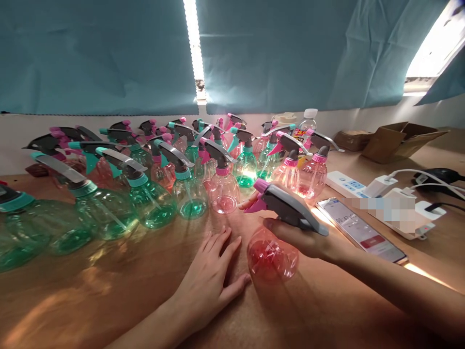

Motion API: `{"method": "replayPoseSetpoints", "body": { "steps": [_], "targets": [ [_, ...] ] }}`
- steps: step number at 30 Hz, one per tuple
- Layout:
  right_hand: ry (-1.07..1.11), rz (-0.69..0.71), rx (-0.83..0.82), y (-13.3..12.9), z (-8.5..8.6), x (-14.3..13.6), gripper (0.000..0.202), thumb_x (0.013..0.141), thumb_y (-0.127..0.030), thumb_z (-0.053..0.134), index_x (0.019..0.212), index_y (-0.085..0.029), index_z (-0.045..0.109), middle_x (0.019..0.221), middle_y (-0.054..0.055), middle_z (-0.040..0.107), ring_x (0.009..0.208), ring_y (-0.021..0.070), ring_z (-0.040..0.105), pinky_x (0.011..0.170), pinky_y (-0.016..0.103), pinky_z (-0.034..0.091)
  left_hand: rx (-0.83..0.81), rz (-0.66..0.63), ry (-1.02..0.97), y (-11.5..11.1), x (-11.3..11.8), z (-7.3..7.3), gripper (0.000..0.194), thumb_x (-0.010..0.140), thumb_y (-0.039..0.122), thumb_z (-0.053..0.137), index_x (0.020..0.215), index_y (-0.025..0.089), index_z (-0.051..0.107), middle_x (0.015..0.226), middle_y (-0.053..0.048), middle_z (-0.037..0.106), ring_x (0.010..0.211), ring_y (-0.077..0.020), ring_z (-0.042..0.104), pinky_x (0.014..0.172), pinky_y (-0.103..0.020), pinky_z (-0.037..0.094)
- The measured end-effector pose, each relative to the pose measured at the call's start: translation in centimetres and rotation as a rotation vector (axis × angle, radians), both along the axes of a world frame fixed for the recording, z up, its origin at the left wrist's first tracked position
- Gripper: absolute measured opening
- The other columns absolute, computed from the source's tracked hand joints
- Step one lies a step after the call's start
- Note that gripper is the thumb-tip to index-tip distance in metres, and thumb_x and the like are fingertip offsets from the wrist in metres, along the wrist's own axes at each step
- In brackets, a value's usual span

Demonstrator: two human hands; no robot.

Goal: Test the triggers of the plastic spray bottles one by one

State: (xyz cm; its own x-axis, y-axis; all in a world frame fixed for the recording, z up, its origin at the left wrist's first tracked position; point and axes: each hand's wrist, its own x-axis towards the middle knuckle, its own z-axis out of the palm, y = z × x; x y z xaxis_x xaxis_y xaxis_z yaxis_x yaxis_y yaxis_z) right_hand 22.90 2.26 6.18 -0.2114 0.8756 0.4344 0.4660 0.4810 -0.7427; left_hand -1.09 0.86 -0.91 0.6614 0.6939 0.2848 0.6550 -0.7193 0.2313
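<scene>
My right hand (307, 238) is wrapped around the neck of a pink spray bottle (273, 257) with a grey and pink trigger head. The bottle is on the table, its nozzle pointing up and to the left. Some fingertips show beyond the trigger; the rest of the grip is hidden behind the bottle. My left hand (207, 271) lies palm down on the tabletop, fingers spread, just left of the bottle's base. Ahead of it stand a pink spray bottle (224, 190) and a green spray bottle (189, 194).
Several more spray bottles, such as a green one (149, 203), crowd the table (145, 295) at the left and back. To the right are a phone (359, 228), a white power strip (343, 183) with chargers and cables, and an open cardboard box (394, 145). A blue-green curtain (109, 58) hangs behind.
</scene>
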Motion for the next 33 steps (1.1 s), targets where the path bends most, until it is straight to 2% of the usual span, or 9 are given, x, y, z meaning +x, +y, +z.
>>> {"method": "replayPoseSetpoints", "body": {
  "steps": [3,6,8,12,15,21,26,30,33],
  "targets": [
    [0.022,0.012,0.022,0.1,-0.1,-0.3,0.041,0.078,-0.029,0.063,0.118,-0.034,0.06,0.082,0.0,0.068,0.067,0.0203,0.063,0.055,0.031,0.048,0.003,-0.002,0.003,0.0,0.0,0.0,0.058,0.096,0.054,0.046,0.142,0.019,0.043,0.15,-0.015,0.04,0.137,-0.0345,0.036,0.11,-0.059,0.03],
    [0.026,0.075,0.017,0.2,0.5,-0.9,0.032,0.077,-0.022,0.061,0.108,-0.03,0.064,0.068,-0.002,0.064,0.055,0.0171,0.06,0.049,0.03,0.046,0.006,-0.003,0.001,0.0,0.0,0.0,0.058,0.096,0.054,0.046,0.142,0.019,0.043,0.15,-0.015,0.04,0.137,-0.0342,0.036,0.11,-0.058,0.03],
    [0.056,0.118,0.029,0.2,0.9,-1.2,0.032,0.076,-0.018,0.058,0.106,-0.029,0.063,0.062,-0.003,0.061,0.054,0.0173,0.06,0.051,0.03,0.049,0.004,-0.002,0.002,0.0,0.0,0.0,0.058,0.096,0.054,0.046,0.142,0.019,0.043,0.15,-0.015,0.04,0.137,-0.0339,0.035,0.11,-0.058,0.03],
    [0.129,0.185,0.084,0.3,1.0,-1.6,0.043,0.074,-0.013,0.057,0.114,-0.027,0.059,0.081,0.0,0.068,0.076,0.0202,0.068,0.066,0.034,0.056,-0.016,0.003,0.016,0.0,0.0,0.1,0.058,0.096,0.055,0.046,0.141,0.019,0.044,0.15,-0.015,0.039,0.137,-0.0341,0.035,0.111,-0.058,0.029],
    [0.126,0.234,0.078,0.4,0.7,-1.4,0.048,0.072,-0.008,0.057,0.117,-0.027,0.058,0.094,0.003,0.068,0.083,0.0202,0.067,0.071,0.035,0.058,-0.028,0.008,0.029,0.1,0.0,0.2,0.058,0.096,0.056,0.046,0.14,0.019,0.045,0.15,-0.014,0.04,0.137,-0.034,0.035,0.112,-0.058,0.028],
    [0.069,0.242,0.046,0.7,0.1,-0.9,0.047,0.07,-0.007,0.061,0.111,-0.03,0.061,0.103,0.003,0.067,0.088,0.0216,0.067,0.078,0.038,0.058,-0.032,0.011,0.035,0.0,-0.1,0.1,0.057,0.096,0.056,0.047,0.141,0.021,0.044,0.151,-0.013,0.039,0.138,-0.0324,0.034,0.112,-0.056,0.028],
    [0.071,0.266,0.049,0.9,0.2,-0.9,0.053,0.069,-0.008,0.06,0.117,-0.03,0.056,0.111,0.003,0.065,0.093,0.0202,0.066,0.083,0.038,0.056,-0.029,0.009,0.047,0.1,-0.1,0.2,0.057,0.096,0.055,0.046,0.141,0.02,0.044,0.15,-0.014,0.039,0.138,-0.0323,0.035,0.112,-0.057,0.028],
    [0.016,0.239,0.033,0.9,0.6,-0.8,0.056,0.065,-0.007,0.063,0.115,-0.031,0.058,0.106,0.001,0.066,0.09,0.0209,0.067,0.08,0.037,0.057,-0.035,0.006,0.06,0.1,0.0,0.3,0.058,0.096,0.056,0.044,0.141,0.02,0.044,0.151,-0.015,0.038,0.138,-0.0328,0.034,0.112,-0.058,0.027],
    [0.001,0.247,0.022,0.9,0.8,-0.8,0.053,0.066,-0.008,0.063,0.113,-0.032,0.058,0.103,0.001,0.066,0.083,0.0189,0.067,0.076,0.036,0.057,-0.038,0.003,0.06,0.1,0.0,0.4,0.058,0.096,0.056,0.044,0.141,0.02,0.045,0.151,-0.015,0.038,0.138,-0.033,0.034,0.111,-0.058,0.028]
  ]
}}
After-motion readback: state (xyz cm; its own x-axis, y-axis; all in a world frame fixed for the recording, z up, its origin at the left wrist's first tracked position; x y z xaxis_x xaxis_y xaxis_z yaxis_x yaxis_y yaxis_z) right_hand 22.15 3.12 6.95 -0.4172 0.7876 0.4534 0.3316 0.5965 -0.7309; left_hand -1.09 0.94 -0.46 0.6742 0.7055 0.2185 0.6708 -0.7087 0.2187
